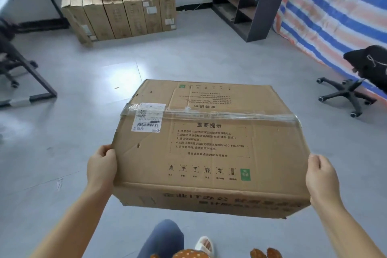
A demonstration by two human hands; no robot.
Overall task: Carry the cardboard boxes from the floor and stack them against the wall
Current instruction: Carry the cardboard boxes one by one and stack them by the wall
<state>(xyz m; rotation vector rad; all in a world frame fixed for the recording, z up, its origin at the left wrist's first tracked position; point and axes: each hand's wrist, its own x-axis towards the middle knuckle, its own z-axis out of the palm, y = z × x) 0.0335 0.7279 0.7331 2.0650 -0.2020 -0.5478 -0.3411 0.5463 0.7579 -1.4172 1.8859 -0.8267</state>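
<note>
Over on the far left, a desk frame (39, 81) with dark metal legs stands on the grey floor (79, 123), a black chair partly in view beside it. Against the back wall, there's the stack of boxes (123, 8): a row of narrow cartons standing upright on the floor, bigger ones laid on top. Now the left hand (102, 169) — it's clamped on the left edge of the cardboard box (209, 146), thumb on top, fingers wrapped under the side. The box is up off the floor, held out in front of the person at mid-room, well apart from the stack. It's sealed with clear tape across the middle, a white shipping label (148, 117) near its left corner, printed handling symbols along the near edge. Below it, a blue trouser leg and a white slipper show. The right hand (322, 178) grips the right edge the same way, fingers curled round the corner. Behind, a dark shelf unit (251, 0) with pale drawers stands by the wall. Far right, a striped tarp (339, 10) hangs, and a black office chair (356, 86) sits on its wheeled base.
</note>
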